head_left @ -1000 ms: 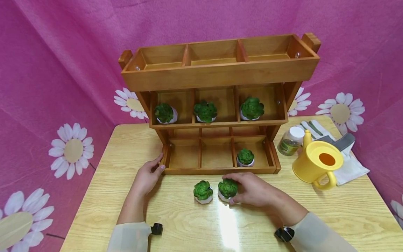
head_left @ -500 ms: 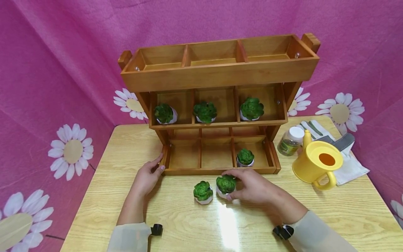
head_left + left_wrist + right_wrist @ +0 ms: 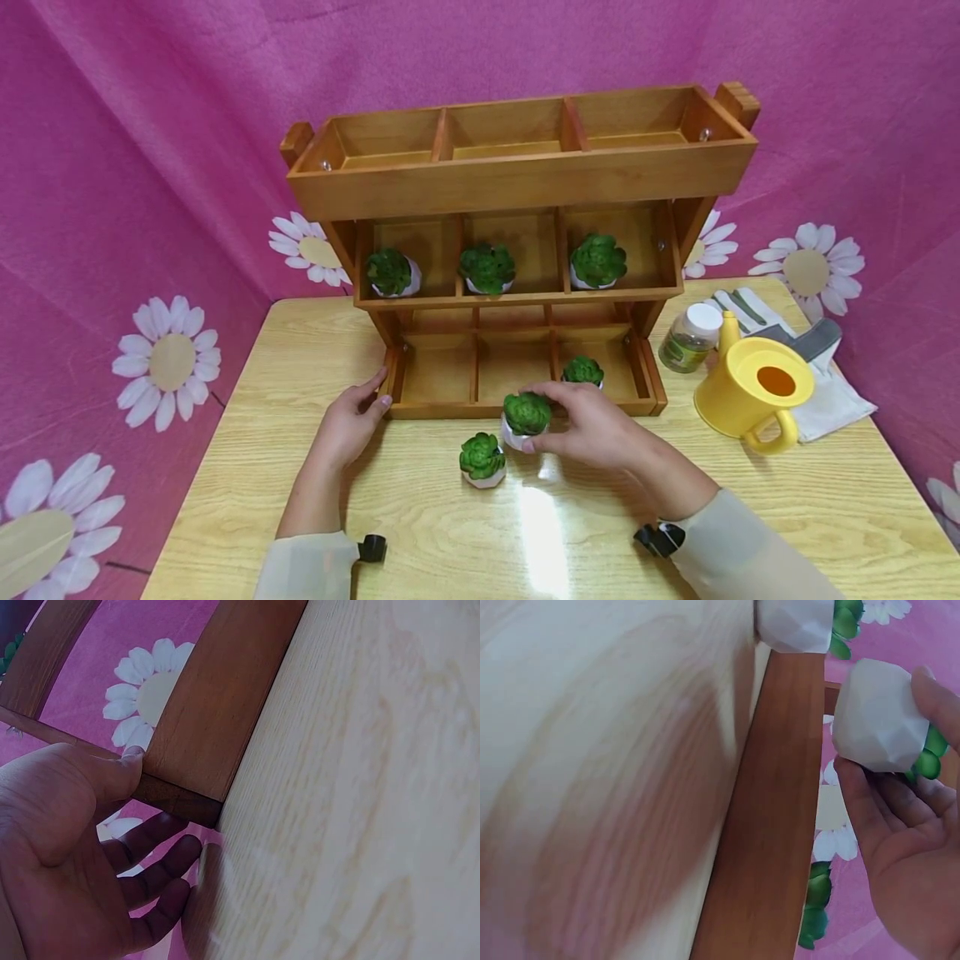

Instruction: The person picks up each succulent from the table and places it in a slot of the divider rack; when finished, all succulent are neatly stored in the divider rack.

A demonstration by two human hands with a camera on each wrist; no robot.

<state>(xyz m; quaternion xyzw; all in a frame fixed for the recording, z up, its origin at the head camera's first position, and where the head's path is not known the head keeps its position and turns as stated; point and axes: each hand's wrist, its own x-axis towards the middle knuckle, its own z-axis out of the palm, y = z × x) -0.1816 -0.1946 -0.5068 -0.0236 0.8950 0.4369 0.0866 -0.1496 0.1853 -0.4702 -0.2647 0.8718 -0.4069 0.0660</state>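
Note:
My right hand [image 3: 596, 427] grips a small potted succulent [image 3: 527, 414] between thumb and fingers. In the right wrist view its white faceted pot [image 3: 877, 716] is off the table. In the head view it is just in front of the lowest tier's middle compartment. A second potted succulent [image 3: 482, 460] stands on the table beside it. My left hand [image 3: 352, 425] holds the lower left end of a three-tier wooden plant shelf [image 3: 517, 179], thumb on the corner [image 3: 180, 796] and fingers behind it. One succulent [image 3: 582, 372] sits in the lowest right compartment, partly hidden by my right hand.
The middle tier bears three succulents, one of them a potted succulent [image 3: 598, 261] at the right. Right of the shelf stand a lidded jar [image 3: 690, 337] and a yellow watering can [image 3: 750, 392]. Behind them lies a white cloth [image 3: 840, 404] with tools.
My right hand has lifted the succulent off the table and moved it left and toward the shelf. My left hand stays on the shelf's end.

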